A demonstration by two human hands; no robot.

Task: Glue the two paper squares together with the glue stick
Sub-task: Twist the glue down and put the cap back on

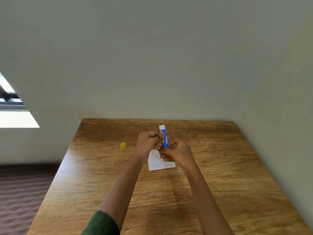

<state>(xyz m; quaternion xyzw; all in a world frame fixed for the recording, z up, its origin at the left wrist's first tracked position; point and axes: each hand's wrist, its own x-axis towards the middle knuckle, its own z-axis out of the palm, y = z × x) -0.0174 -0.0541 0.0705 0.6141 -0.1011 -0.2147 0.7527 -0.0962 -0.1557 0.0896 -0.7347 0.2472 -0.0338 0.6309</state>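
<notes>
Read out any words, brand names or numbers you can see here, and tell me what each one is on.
No text here can be read.
Glue stick: its blue label bears print and a yellow mark, too small and blurred to read.
Yellow cap: no text shows.
White paper: the part that shows is blank.

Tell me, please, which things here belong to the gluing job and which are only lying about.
Belong to the job:
- glue stick, uncapped, held by left hand and right hand
- yellow cap, left of the hands
- white paper, under the hands

Only surroundings:
- wooden table
- window
- wall
</notes>
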